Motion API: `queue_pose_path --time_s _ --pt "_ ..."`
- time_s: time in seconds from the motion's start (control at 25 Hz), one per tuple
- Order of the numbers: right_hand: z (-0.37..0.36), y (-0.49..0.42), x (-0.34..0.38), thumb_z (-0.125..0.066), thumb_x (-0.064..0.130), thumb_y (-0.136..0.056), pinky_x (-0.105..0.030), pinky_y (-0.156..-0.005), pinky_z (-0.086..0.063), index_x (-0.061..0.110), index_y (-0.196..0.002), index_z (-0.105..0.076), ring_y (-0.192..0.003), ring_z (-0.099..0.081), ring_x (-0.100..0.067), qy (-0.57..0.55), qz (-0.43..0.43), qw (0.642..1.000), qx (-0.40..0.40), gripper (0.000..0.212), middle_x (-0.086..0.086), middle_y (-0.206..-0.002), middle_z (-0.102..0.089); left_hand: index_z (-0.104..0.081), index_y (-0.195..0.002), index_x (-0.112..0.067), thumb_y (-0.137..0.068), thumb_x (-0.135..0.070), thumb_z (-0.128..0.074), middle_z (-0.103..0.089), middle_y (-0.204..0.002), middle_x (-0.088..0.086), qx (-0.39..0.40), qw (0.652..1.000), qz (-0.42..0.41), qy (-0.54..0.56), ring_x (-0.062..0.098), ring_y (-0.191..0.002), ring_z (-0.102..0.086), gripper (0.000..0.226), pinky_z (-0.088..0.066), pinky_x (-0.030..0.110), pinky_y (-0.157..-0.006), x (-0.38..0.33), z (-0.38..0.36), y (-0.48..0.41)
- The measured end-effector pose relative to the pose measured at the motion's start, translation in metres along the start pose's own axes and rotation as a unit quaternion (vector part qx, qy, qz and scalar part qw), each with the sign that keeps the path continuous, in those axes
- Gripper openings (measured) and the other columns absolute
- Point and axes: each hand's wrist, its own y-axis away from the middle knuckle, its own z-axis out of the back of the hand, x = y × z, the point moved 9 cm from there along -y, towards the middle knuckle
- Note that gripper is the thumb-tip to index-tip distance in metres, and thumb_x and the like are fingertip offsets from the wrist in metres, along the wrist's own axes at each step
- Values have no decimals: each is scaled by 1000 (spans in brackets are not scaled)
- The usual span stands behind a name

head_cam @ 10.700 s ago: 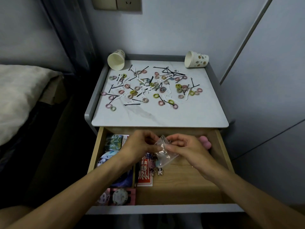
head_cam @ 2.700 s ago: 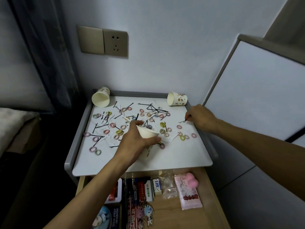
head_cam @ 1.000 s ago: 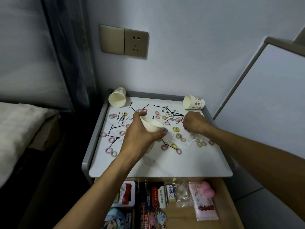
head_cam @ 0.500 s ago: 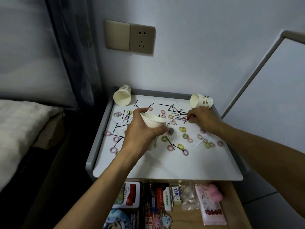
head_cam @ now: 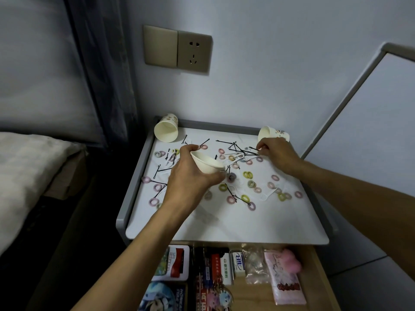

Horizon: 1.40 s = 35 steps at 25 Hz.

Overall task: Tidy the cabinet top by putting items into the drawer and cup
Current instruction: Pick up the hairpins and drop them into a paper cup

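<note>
Left hand (head_cam: 188, 177) grips a tilted paper cup (head_cam: 206, 163) over the littered cabinet top (head_cam: 224, 227); right hand (head_cam: 279, 157) pinches a black hairpin (head_cam: 253, 149) by the far-right rim. White surface runs open along the near edge.

just one head cam, up close, looking forward and down at the tabletop (head_cam: 224, 227), wall at 12 o'clock

Three paper cups (head_cam: 166, 131) (head_cam: 207, 164) (head_cam: 273, 134), one open drawer (head_cam: 252, 297), one wall socket (head_cam: 194, 52)
</note>
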Motion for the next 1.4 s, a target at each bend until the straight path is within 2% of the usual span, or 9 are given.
queue_pose_path --time_s 0.08,0.2,0.28,0.36,0.52,0.64,0.8,1.0,1.4 --pt "-1 -14 6 -65 10 -90 -25 -73 -40 10 -98 -73 -86 -60 -14 -3 10 1000 6 11 -4 -94 -70 -39 -133 -29 -66 -31 -86 -58 -117 -4 6 1000 -2 -22 19 -101 -58 82 -47 25 -66 1 0 -1" --pt "-13 -26 7 -69 10 -86 -27 -74 -45 8 -92 -75 -84 -64 -19 -12 8 1000 21 9 -7 -89 -72 -36 -137 -28 -68 -31 -85 -54 -114 -5 21 998 -5 -59 17 -98 -55 85 -45 18 -61 2 0 -4" --pt "-20 -27 3 -68 7 -86 -28 -72 -50 7 -89 -73 -75 -63 -16 -42 -13 999 23 7 -5 -80 -70 -35 -138 -27 -68 -32 -85 -53 -112 -6 23 997 -1 -73 17 -98 -53 87 -48 26 -73 5 2 -7" --pt "-24 -25 -3 -66 4 -87 -22 -59 -47 7 -87 -70 -62 -60 -12 -85 -38 995 21 5 0 -68 -63 -33 -139 -26 -68 -33 -85 -52 -110 -5 23 997 9 -75 19 -99 -53 88 -50 33 -82 8 3 -8" --pt "-27 -23 -3 -73 10 -83 -26 -57 -42 13 -81 -68 -63 -59 -17 -74 -30 997 15 5 5 -61 -59 -32 -139 -26 -68 -34 -84 -56 -112 -1 33 997 24 -66 22 -101 -56 88 -50 36 -83 12 -1 -8" --pt "-27 -19 -2 -73 13 -83 -32 -64 -45 16 -78 -66 -70 -60 -20 -48 -22 999 3 9 4 -65 -60 -31 -140 -28 -68 -36 -84 -57 -115 -2 40 996 26 -75 20 -100 -54 90 -44 31 -77 12 -6 -6" --pt "-27 -17 -2 -69 16 -87 -33 -68 -49 14 -85 -68 -75 -62 -23 -5 -18 1000 -2 4 -3 -73 -65 -31 -140 -27 -65 -36 -85 -58 -121 5 44 996 31 -68 25 -106 -56 94 -50 40 -88 14 -11 -5" --pt "-22 -20 -19 -65 20 -91 -36 -76 -51 13 -90 -70 -86 -63 -24 31 -50 998 -7 10 -9 -92 -71 -32 -141 -26 -65 -35 -85 -57 -121 3 41 997 26 -65 24 -104 -55 93 -47 34 -83 14 -12 -7" --pt "-7 -17 -38 -71 18 -86 -26 -69 -38 13 -85 -72 -79 -58 -18 -29 -85 994 -54 6 -6 -89 -71 -32 -139 -28 -66 -34 -85 -57 -117 1 44 997 36 -61 25 -101 -57 91 -45 31 -75 17 -16 -8"
